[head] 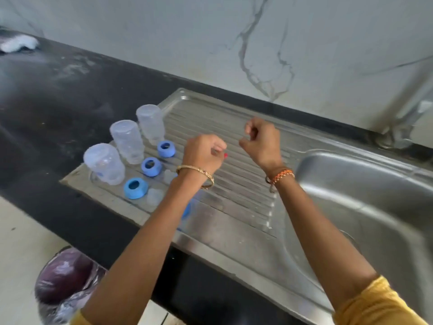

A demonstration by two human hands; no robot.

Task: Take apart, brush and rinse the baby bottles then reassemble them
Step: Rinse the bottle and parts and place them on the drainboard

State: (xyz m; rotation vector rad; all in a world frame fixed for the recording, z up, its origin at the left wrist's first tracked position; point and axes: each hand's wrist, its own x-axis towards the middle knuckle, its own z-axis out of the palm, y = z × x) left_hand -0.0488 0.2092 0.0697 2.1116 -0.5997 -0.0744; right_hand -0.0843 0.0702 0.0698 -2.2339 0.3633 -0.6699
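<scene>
Three clear bottle bodies (127,140) stand upside down in a row on the left of the steel drainboard (234,184). Beside them lie three blue collar rings (151,167), and two clear teats (154,196) sit close to the rings. Another blue part (186,211) shows partly from under my left forearm. My left hand (203,148) hovers above the drainboard with its fingers curled and nothing visible in it. My right hand (260,139) is raised a little to the right, also curled and holding nothing.
The sink basin (363,195) lies to the right, with a tap (410,102) at the back wall. Black counter (58,102) stretches left, with a white cloth (18,44) at its far end. A bin lined with a purple bag (63,277) stands on the floor below.
</scene>
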